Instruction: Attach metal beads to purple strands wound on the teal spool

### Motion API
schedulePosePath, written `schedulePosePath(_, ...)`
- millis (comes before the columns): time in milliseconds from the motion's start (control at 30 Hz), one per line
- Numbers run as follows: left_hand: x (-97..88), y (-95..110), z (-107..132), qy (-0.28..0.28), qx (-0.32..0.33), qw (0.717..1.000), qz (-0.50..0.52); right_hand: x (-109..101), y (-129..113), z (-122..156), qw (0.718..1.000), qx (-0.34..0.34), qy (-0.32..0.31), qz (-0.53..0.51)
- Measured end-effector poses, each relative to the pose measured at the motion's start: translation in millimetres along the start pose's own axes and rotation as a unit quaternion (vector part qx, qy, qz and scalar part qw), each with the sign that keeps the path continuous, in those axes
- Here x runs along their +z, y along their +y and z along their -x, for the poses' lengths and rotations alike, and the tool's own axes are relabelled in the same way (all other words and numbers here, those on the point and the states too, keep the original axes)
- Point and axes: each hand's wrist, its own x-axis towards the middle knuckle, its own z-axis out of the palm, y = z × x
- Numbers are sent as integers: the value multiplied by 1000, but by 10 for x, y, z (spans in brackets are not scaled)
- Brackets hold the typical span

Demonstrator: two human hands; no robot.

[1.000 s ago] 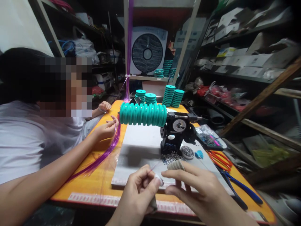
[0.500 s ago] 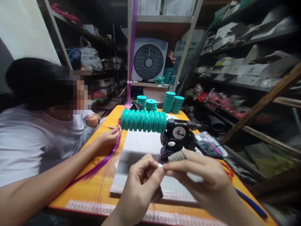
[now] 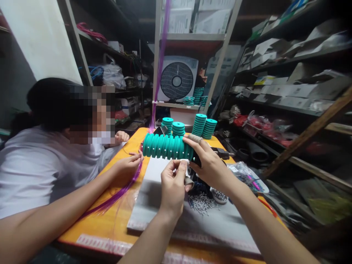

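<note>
My left hand [image 3: 173,185] is raised just below the row of teal spools [image 3: 167,146] mounted sideways on a black winding machine. Its thumb and forefinger pinch something small and pale that I cannot make out. My right hand [image 3: 207,161] is beside it, fingers curled against the right end of the spool row, with a taped band round the forefinger. It hides most of the machine. Small metal beads [image 3: 202,202] lie scattered on the grey mat [image 3: 154,205] beneath.
A person in a white shirt [image 3: 33,172] sits at left, their hand [image 3: 127,165] holding a purple fibre bundle [image 3: 115,194] on the orange table [image 3: 90,229]. Stacks of teal spools [image 3: 205,124], a fan [image 3: 177,79] and cluttered shelves stand behind. A plastic bag [image 3: 244,172] lies at right.
Both my hands rose from low over the mat up to the spool row. The view tilted upward. The co-worker's hand stayed on the purple fibres.
</note>
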Motion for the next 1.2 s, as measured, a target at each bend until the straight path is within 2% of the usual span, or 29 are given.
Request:
schedulePosePath(200,66,-147,-43,31,2,999,16,15,-17,85,999,-23,2,36)
schedulePosePath(367,101,-194,-58,46,-14,998,39,22,2,108,998,-43,6,43)
schedulePosePath(733,140,-194,-75,74,-36,991,101,-91,-46,100,997,-33,-55,48)
schedulePosePath(967,156,-181,-89,88,-49,989,104,-236,-61,-39,996,-12,-85,24)
schedulePosePath(1200,135,-173,-84,76,-53,990,104,-183,33,-221,993,-3,-111,48)
